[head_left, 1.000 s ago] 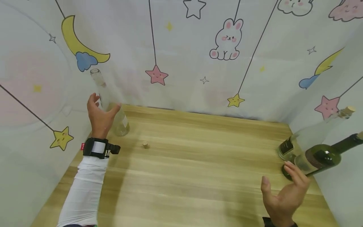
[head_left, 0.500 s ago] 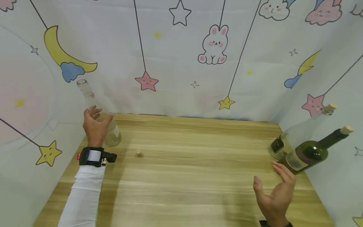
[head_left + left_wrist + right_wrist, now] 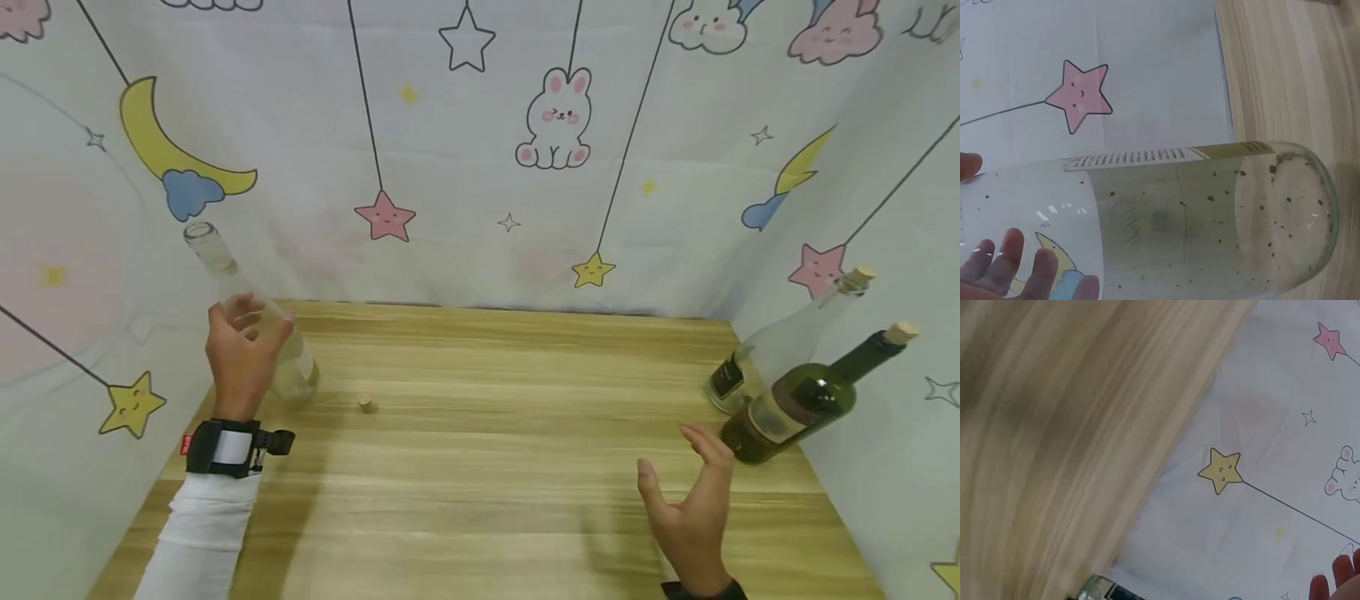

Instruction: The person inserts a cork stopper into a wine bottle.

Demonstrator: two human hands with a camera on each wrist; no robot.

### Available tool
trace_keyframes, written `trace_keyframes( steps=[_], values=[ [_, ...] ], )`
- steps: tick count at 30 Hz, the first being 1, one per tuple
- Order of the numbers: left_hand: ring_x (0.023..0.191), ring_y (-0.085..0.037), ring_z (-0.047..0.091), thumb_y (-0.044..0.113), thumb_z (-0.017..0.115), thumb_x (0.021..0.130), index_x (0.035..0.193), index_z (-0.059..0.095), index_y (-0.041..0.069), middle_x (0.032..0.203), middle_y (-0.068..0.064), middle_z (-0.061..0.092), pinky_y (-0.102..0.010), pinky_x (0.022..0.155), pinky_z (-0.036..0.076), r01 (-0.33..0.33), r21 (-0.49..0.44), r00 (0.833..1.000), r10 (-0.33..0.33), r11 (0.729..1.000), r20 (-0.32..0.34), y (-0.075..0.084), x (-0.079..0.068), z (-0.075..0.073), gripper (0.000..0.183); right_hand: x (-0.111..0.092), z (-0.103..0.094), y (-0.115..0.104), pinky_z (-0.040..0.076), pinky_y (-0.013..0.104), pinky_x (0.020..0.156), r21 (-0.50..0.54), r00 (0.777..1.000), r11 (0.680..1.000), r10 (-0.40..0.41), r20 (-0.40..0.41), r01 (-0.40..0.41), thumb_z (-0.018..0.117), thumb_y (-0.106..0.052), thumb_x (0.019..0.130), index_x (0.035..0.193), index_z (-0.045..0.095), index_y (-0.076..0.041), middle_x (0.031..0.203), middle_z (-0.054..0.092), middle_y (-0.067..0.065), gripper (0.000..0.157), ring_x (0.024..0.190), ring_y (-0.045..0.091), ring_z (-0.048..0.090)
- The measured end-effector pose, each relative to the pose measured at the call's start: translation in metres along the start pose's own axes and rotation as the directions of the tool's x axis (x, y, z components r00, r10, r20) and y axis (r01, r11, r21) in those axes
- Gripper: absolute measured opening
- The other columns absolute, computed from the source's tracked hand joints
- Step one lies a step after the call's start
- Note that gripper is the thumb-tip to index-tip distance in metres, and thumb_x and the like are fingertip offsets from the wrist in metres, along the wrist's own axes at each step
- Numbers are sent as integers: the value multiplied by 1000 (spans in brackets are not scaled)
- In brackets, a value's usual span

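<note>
A clear glass bottle (image 3: 297,377) with a pale label leans to the left at the table's far left, its mouth uncorked. My left hand (image 3: 242,358) grips it around the body. In the left wrist view, curled fingers (image 3: 1041,272) show through the glass, with the thumb on the near side; dark specks dot the bottle. A small cork (image 3: 365,404) lies on the table to the right of that bottle. Over the right part of the table, my right hand (image 3: 692,512) holds nothing, thumb and fingers spread apart.
At the right stand a clear bottle (image 3: 780,346) with a dark label and a green wine bottle (image 3: 798,408), both corked. The wooden table (image 3: 487,450) meets a white printed curtain (image 3: 465,167) at the back and sides.
My left hand has closed around the clear bottle, whose neck has shifted left and toward me. The right hand has moved left, away from the green bottle. The head view has turned slightly.
</note>
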State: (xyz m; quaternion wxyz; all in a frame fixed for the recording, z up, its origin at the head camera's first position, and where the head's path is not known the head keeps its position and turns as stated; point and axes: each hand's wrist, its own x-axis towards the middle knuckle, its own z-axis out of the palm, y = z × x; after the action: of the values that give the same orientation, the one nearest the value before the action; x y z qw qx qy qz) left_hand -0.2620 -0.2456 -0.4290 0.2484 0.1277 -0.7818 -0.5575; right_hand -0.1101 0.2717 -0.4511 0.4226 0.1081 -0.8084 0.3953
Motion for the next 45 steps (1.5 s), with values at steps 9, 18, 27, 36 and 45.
trace_keyframes(
  steps=[9, 18, 27, 36, 45],
  values=[
    [117, -14, 55, 16, 78, 88, 135, 45, 12, 123, 2, 54, -36, 103, 48, -62, -47, 974, 70, 997, 215, 38, -54, 1, 57, -21, 8, 8, 24, 14, 107, -61, 958, 982, 189, 217, -180, 78, 10, 71, 137, 43, 12, 133, 47, 32, 74, 126, 32, 42],
    [118, -6, 57, -1, 75, 88, 130, 48, 0, 127, -7, 56, -20, 100, 50, -173, -237, 870, 261, 956, 418, 70, -110, 18, 51, -30, 18, 8, 25, 15, 101, -69, 947, 984, 177, 269, -164, 80, 8, 71, 135, 46, 11, 131, 50, 28, 73, 122, 35, 43],
    [124, -20, 56, 2, 79, 85, 124, 51, 9, 129, -3, 55, -53, 104, 48, -154, -314, 741, 320, 937, 590, 88, -155, 39, 48, -31, 20, 2, 32, 35, 99, -91, 928, 982, 189, 322, -168, 82, 4, 71, 135, 46, 12, 133, 49, 29, 73, 124, 40, 43],
    [117, -26, 62, 15, 83, 83, 137, 46, 16, 127, -7, 63, -49, 94, 56, -87, -322, 621, 304, 943, 722, 97, -193, 66, 65, -30, 24, 0, 37, 58, 90, -69, 924, 988, 157, 349, -141, 83, 8, 70, 131, 46, 15, 129, 50, 31, 72, 120, 46, 45],
    [113, -22, 64, 19, 84, 83, 131, 48, 20, 126, -3, 63, -50, 96, 55, 5, -371, 539, 310, 929, 783, 102, -224, 91, 60, -24, 32, -7, 38, 58, 92, -49, 912, 989, 150, 381, -142, 84, 6, 71, 134, 47, 10, 130, 51, 29, 73, 120, 43, 47]
  ],
)
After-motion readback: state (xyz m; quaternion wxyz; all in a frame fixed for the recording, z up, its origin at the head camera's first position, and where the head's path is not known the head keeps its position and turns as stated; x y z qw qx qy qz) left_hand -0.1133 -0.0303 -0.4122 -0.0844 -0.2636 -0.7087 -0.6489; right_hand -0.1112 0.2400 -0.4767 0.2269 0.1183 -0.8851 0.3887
